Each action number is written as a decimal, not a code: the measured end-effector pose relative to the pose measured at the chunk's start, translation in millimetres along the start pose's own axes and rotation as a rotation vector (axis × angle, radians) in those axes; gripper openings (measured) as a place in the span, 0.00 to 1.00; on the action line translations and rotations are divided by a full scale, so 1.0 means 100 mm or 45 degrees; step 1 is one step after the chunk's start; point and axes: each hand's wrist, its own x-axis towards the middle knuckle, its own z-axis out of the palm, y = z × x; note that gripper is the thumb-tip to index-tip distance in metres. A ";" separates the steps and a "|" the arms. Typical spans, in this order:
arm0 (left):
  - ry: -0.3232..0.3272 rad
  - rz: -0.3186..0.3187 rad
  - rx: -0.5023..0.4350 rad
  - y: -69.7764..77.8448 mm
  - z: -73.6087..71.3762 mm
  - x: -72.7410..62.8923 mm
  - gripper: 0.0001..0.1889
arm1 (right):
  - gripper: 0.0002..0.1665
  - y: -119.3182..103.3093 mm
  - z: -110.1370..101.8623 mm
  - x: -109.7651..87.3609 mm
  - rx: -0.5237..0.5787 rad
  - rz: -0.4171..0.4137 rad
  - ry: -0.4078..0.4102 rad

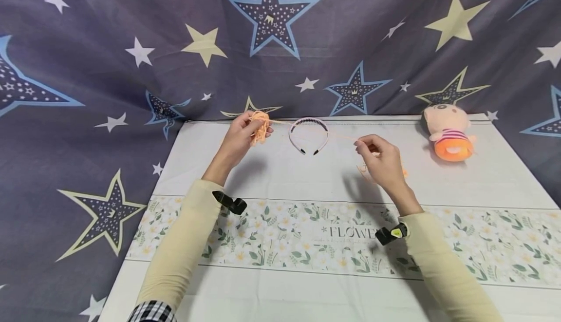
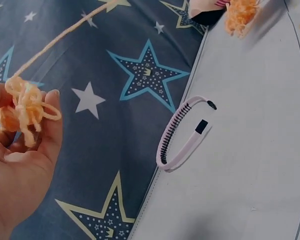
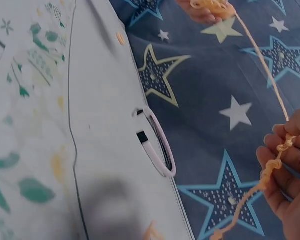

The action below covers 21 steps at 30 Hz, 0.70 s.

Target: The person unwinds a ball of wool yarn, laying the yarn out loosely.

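A looped bundle of peach-orange yarn (image 1: 260, 126) is gripped in my left hand (image 1: 238, 137), raised above the back of the table. From that bundle a single strand (image 2: 60, 44) runs taut across to my right hand (image 1: 382, 162), which pinches it between thumb and fingers. In the right wrist view, a knotted, twisted length of the yarn (image 3: 271, 171) trails down over the right fingers. Between the hands, farther back, a pink headband (image 1: 308, 119) with black inner teeth and black tips lies on the table. More loose yarn (image 2: 241, 16) lies beyond the headband in the left wrist view.
At the back right lies a plush doll (image 1: 449, 134) with a striped top and orange bottom. A white tablecloth (image 1: 285, 178) with a flower-printed band covers the table. Behind it hangs a dark curtain (image 1: 166, 15) with stars.
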 end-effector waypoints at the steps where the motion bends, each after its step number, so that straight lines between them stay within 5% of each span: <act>1: 0.003 -0.001 0.004 0.00 -0.01 0.00 0.05 | 0.10 0.02 -0.03 0.00 -0.009 0.014 0.012; 13: -0.123 -0.072 -0.041 -0.01 -0.04 -0.02 0.02 | 0.12 0.20 -0.27 -0.03 -0.122 0.218 0.115; 21: -0.141 -0.069 0.162 -0.02 -0.06 -0.02 0.03 | 0.13 0.27 -0.43 -0.04 -0.159 0.258 0.191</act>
